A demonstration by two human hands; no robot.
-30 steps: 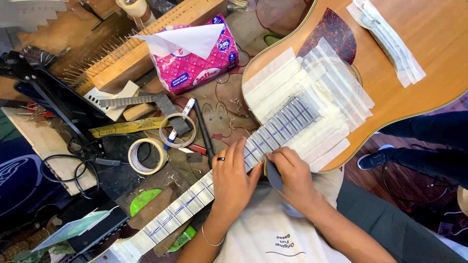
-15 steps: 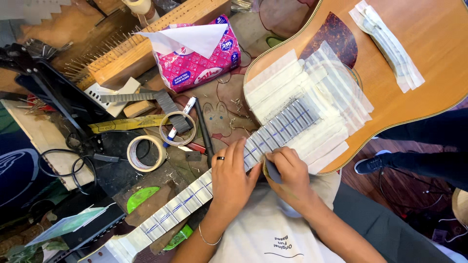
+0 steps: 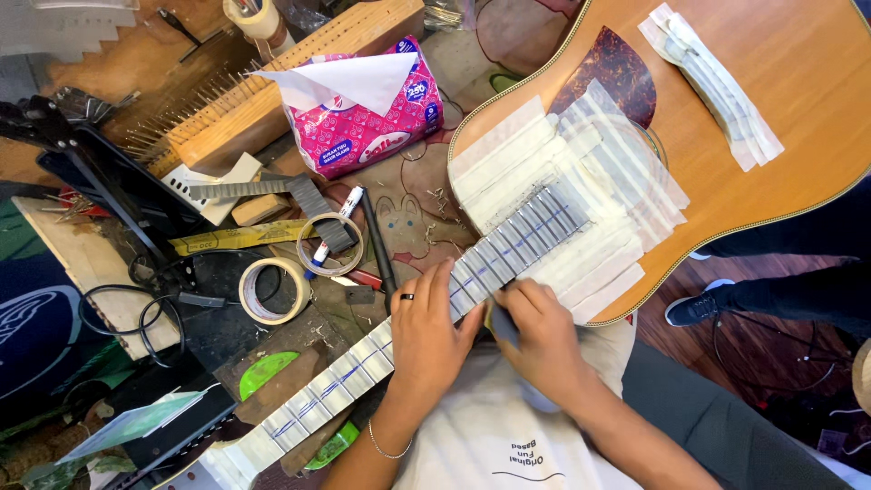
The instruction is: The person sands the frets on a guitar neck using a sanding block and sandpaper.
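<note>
Guitar neck (image 3: pixel 363 365) stiff, taped; our left hand (image 3: pixel 426 334) presses it flat, right hand (image 3: pixel 544 336) pinches small tool (image 3: pixel 502 319).

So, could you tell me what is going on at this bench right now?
A person is working on an acoustic guitar lying across a cluttered workbench. Its neck and the body around it are masked with pale tape. The left hand steadies the neck, while the right hand presses a small tool against the frets.
</note>
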